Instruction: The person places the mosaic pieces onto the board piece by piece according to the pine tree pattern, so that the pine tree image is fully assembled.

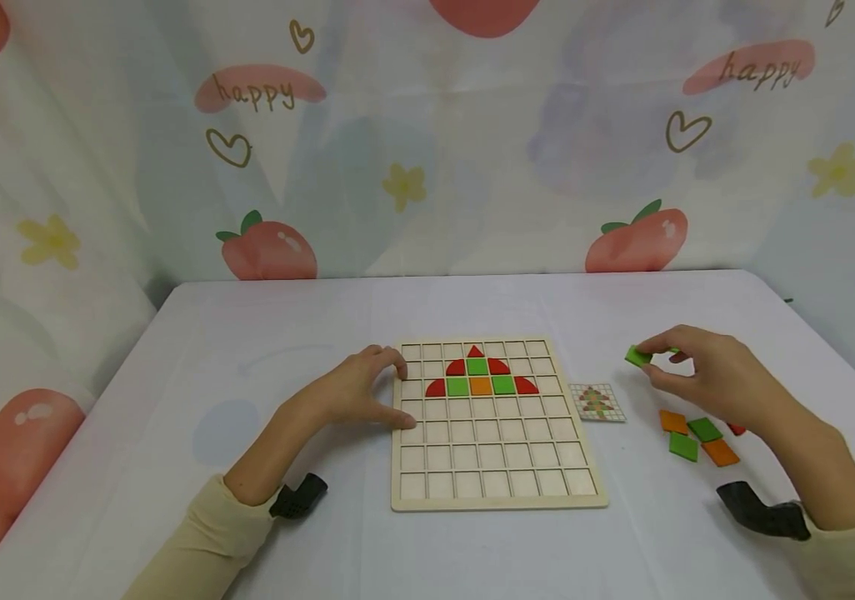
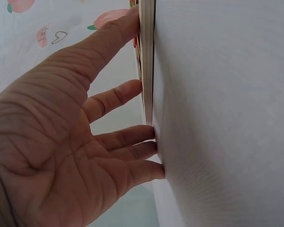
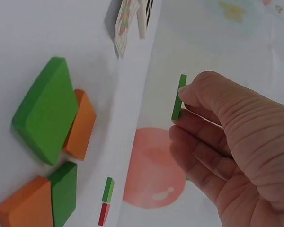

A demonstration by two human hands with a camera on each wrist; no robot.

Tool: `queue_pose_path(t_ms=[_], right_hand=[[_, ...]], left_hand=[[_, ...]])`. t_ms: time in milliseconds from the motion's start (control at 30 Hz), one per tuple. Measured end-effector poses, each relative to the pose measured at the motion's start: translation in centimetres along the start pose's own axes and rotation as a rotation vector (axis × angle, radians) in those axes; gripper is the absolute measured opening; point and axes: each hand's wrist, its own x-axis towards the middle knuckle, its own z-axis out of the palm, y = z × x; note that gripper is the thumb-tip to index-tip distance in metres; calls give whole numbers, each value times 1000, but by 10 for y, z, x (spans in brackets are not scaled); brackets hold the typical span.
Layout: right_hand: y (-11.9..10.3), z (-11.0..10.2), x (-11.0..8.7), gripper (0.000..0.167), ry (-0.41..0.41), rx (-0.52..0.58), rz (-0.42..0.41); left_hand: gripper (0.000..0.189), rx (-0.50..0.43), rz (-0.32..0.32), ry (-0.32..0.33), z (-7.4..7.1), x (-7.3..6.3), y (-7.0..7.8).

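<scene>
A pale wooden grid board [image 1: 498,504] lies on the table, with red, green and orange tiles in its upper rows forming stepped layers under a red triangle [image 1: 475,352]. My left hand [image 1: 356,387] rests at the board's left edge, its thumb on the rim and the other fingers along the side; the left wrist view shows the fingers fairly straight. To the right of the board, my right hand [image 1: 727,379] pinches a green square tile [image 3: 179,97] between thumb and fingers, above the table.
A small printed pattern card [image 1: 597,402] lies beside the board's right edge. Loose orange tiles [image 1: 720,452] and green tiles [image 1: 683,447] lie below the right hand, with a red piece [image 1: 737,429] partly hidden by it. A patterned curtain [image 1: 465,208] hangs behind the table.
</scene>
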Motion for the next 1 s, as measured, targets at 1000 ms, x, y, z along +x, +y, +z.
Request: queue_pose_path(t_ms=[1000], right_hand=[[-89, 27, 25, 23, -118, 153, -202]], left_hand=[[58, 3, 3, -3, -2, -2, 3]])
